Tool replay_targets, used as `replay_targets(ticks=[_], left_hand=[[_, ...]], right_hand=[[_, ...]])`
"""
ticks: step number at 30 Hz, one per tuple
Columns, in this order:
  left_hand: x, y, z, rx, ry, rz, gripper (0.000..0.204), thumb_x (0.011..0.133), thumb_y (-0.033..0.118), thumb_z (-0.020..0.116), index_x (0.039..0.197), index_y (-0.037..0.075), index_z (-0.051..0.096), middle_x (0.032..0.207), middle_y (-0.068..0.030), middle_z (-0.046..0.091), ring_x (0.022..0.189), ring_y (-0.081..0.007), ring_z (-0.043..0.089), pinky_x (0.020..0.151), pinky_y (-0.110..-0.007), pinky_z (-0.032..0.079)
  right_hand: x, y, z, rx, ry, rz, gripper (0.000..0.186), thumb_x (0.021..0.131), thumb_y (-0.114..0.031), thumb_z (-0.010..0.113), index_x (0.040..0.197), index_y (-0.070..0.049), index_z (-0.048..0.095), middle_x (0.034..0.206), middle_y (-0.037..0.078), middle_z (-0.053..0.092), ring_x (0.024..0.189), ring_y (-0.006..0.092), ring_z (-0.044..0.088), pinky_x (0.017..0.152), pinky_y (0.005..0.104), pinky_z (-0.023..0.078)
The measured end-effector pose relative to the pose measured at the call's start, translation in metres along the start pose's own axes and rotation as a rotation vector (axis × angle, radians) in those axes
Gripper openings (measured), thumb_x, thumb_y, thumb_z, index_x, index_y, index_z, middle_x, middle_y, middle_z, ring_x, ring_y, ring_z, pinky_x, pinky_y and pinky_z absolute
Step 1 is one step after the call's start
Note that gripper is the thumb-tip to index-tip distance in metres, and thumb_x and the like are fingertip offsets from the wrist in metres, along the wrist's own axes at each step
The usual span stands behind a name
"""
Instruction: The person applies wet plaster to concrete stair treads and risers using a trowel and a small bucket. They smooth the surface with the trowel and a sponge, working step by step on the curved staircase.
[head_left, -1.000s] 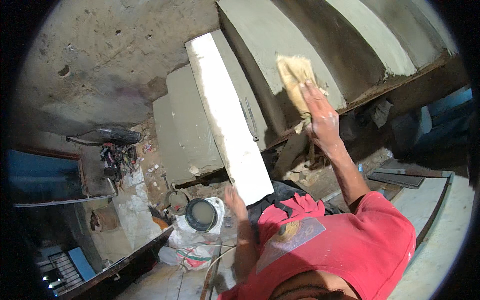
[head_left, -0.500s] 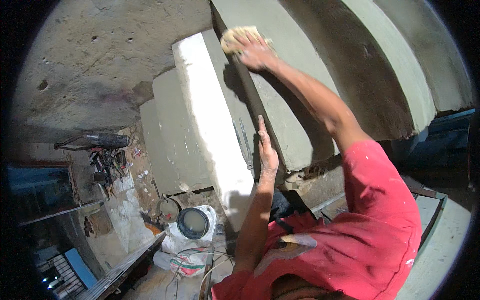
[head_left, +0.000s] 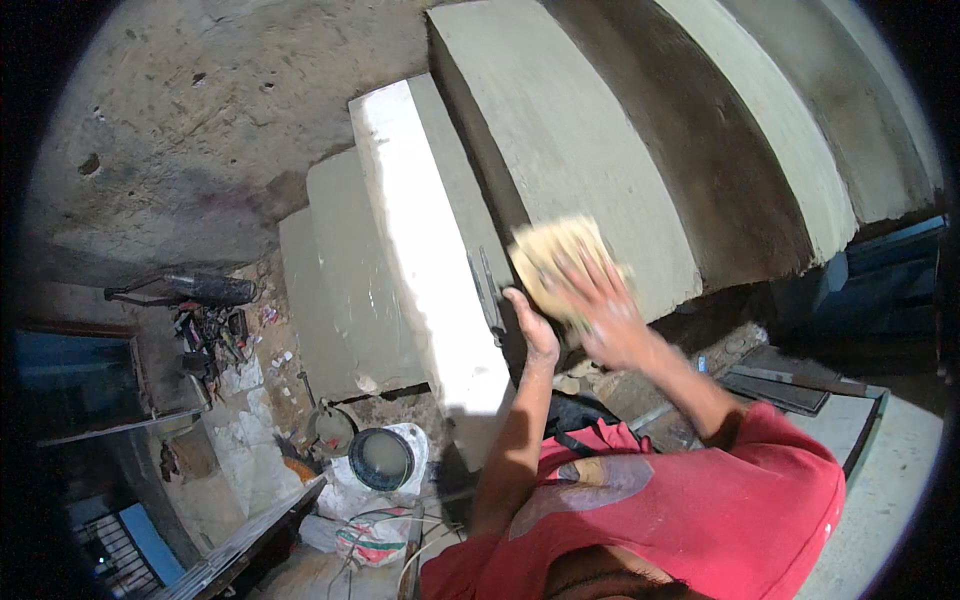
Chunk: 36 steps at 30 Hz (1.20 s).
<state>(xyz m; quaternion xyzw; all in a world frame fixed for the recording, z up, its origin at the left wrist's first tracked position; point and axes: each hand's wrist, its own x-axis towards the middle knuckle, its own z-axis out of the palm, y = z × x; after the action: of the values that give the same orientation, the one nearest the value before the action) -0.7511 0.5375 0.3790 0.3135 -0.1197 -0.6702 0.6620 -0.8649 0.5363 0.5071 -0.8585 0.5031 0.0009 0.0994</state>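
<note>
My right hand [head_left: 608, 315] spreads over a pale yellow sponge [head_left: 562, 258], pressing it on the near end of a smooth grey cement step [head_left: 590, 150]. The sponge overhangs the step's front edge. My left hand [head_left: 537, 332] is beside the sponge at the step's front face, with one finger or the thumb stretched out; the other fingers are partly hidden. It holds nothing that I can see. Just left of it, a long, thin, dark metal tool [head_left: 489, 290] lies on the step below.
More cement steps rise to the right, and a brightly lit step [head_left: 425, 240] lies left. A black bucket of cloudy water [head_left: 381, 459] stands below, near a white-and-red sack [head_left: 372, 540]. A rough wall [head_left: 230, 100] bounds the far left; clutter [head_left: 212, 335] lies beneath it.
My right hand has drawn the sponge from the step's far end by the wall down to its near end. My left hand has shifted slightly nearer me.
</note>
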Motion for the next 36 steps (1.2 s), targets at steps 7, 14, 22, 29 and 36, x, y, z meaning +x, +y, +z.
replay_targets(ticks=[7, 14, 22, 29, 36], left_hand=[[0.014, -0.004, 0.006, 0.290, -0.123, 0.180, 0.088, 0.109, 0.066, 0.010, 0.166, 0.000, 0.021, 0.174, -0.0145, 0.018, 0.162, -0.0262, 0.013, 0.131, -0.041, 0.005], [0.059, 0.028, 0.035, 0.528, -0.236, 0.291, 0.094, 0.106, 0.070, 0.004, 0.167, -0.001, 0.013, 0.177, -0.0137, 0.008, 0.164, -0.0267, 0.002, 0.131, -0.042, -0.002], [0.064, 0.031, 0.037, 0.481, -0.277, 0.278, 0.094, 0.106, 0.070, 0.005, 0.167, -0.001, 0.009, 0.177, -0.0139, 0.005, 0.163, -0.0262, 0.002, 0.131, -0.041, -0.001], [0.009, -0.015, 0.000, -0.018, -0.261, 0.044, 0.086, 0.110, 0.064, 0.016, 0.167, 0.000, 0.013, 0.175, -0.0130, 0.016, 0.161, -0.0238, 0.013, 0.131, -0.040, 0.008], [0.028, 0.009, 0.021, 0.355, -0.284, 0.270, 0.099, 0.103, 0.076, 0.009, 0.168, 0.001, 0.007, 0.177, -0.0117, 0.003, 0.163, -0.0246, 0.002, 0.131, -0.041, 0.000]], right_hand=[[0.133, 0.049, 0.003, -0.043, 0.231, -0.010, 0.080, 0.088, -0.022, 0.059, 0.164, -0.032, 0.036, 0.172, 0.011, 0.029, 0.160, 0.0410, 0.019, 0.129, 0.0630, 0.012], [0.462, 0.150, -0.035, -0.097, 0.157, 0.153, 0.067, 0.103, -0.043, 0.037, 0.168, -0.027, 0.026, 0.176, 0.005, 0.018, 0.162, 0.0357, 0.015, 0.130, 0.0591, 0.013], [0.314, 0.110, -0.006, -0.195, 0.219, -0.004, 0.071, 0.099, -0.035, 0.046, 0.168, -0.031, 0.027, 0.176, 0.007, 0.020, 0.161, 0.0376, 0.015, 0.130, 0.0600, 0.011], [-0.008, -0.004, -0.009, 0.089, 0.013, 0.104, 0.087, 0.078, -0.011, 0.057, 0.163, -0.024, 0.042, 0.173, 0.013, 0.028, 0.160, 0.0425, 0.017, 0.129, 0.0618, 0.010], [0.169, 0.063, -0.003, -0.017, 0.200, 0.062, 0.071, 0.096, -0.029, 0.057, 0.164, -0.030, 0.037, 0.173, 0.010, 0.027, 0.161, 0.0372, 0.017, 0.130, 0.0599, 0.009]])
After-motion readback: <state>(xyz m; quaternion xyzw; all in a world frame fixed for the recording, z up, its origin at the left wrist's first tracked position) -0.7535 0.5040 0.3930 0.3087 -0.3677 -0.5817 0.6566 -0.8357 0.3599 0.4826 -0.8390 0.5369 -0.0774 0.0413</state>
